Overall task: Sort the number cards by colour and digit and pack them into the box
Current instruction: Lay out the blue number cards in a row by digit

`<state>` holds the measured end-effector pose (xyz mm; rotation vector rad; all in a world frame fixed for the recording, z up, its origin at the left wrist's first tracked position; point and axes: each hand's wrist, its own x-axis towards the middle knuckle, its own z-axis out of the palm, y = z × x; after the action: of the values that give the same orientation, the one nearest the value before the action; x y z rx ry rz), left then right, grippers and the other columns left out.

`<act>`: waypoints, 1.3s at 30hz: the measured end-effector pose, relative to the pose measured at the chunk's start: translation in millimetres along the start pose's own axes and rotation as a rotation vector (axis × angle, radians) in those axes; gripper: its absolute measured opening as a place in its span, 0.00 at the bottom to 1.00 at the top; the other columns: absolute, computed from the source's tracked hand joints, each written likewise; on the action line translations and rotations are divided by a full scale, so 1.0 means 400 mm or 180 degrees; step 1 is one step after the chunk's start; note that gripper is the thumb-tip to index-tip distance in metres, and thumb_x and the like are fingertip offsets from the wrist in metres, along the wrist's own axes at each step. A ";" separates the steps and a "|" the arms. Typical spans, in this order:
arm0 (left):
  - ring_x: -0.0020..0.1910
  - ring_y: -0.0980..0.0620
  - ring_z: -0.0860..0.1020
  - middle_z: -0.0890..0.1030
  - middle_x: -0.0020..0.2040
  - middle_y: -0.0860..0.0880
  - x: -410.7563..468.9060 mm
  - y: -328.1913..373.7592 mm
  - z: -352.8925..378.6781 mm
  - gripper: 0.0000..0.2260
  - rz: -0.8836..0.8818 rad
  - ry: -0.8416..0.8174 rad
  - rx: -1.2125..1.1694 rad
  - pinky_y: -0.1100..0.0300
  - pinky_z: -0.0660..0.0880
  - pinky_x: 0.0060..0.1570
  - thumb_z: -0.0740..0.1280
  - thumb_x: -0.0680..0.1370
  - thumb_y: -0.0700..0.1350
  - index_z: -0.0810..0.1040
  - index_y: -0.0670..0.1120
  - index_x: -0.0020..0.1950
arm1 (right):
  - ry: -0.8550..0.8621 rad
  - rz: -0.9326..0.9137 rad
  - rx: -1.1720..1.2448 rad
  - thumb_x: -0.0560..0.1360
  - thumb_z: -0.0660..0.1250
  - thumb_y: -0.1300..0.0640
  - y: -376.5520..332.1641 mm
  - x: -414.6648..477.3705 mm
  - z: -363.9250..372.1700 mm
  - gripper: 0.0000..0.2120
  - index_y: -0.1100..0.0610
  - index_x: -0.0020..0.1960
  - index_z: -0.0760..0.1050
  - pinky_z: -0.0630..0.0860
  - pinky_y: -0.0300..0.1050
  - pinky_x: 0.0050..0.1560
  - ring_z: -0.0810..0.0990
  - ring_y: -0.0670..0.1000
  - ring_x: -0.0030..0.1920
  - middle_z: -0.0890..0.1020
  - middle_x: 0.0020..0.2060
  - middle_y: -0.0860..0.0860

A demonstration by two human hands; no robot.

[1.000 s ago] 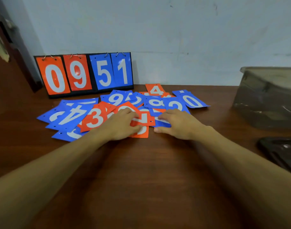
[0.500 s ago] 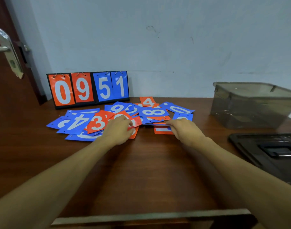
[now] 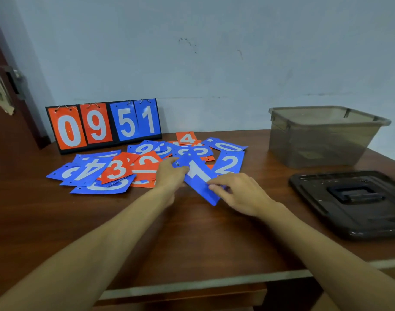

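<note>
— What has moved?
— A blue 1 card has come up out of the pile of number cards, where both hands lay before.
— The grips?
— The left hand pinches its far end and the right hand its near end, so the card slants.
— And the rest?
— The pile lies toward the surface's back edge, before a flip scoreboard. The open box stands at the back right corner, with its black lid by the right edge.

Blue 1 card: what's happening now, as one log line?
item: blue plastic card with white 1 | left hand: pinches far end | right hand: pinches near end | grey see-through plastic box: open
</note>
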<state>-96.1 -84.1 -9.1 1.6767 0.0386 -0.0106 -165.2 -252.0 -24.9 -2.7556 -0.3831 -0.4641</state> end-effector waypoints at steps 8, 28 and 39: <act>0.50 0.50 0.79 0.76 0.56 0.47 0.126 -0.026 0.000 0.16 -0.0002 -0.0418 0.0753 0.48 0.80 0.49 0.72 0.74 0.39 0.70 0.49 0.57 | 0.0550 0.1658 0.0390 0.75 0.67 0.49 0.215 0.140 0.033 0.21 0.59 0.63 0.72 0.74 0.50 0.57 0.76 0.54 0.57 0.77 0.58 0.55; 0.52 0.54 0.75 0.77 0.53 0.52 0.041 -0.028 -0.189 0.12 0.1156 -0.0567 0.1789 0.64 0.72 0.40 0.74 0.72 0.42 0.78 0.53 0.52 | 0.0911 0.1836 0.3297 0.75 0.63 0.70 0.058 0.139 -0.030 0.09 0.61 0.53 0.73 0.80 0.50 0.42 0.82 0.53 0.41 0.81 0.46 0.56; 0.29 0.56 0.66 0.67 0.33 0.52 -0.091 -0.071 -0.528 0.12 0.1085 -0.0534 0.2512 0.68 0.65 0.30 0.74 0.72 0.42 0.79 0.48 0.54 | -0.0633 0.0907 0.1345 0.74 0.69 0.58 -0.237 0.129 0.094 0.23 0.55 0.67 0.68 0.69 0.35 0.31 0.76 0.45 0.37 0.78 0.56 0.53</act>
<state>-136.9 128.1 -13.8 2.4432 -0.4286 0.1026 -137.4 -141.7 -15.0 -2.3920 -0.1107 -0.0288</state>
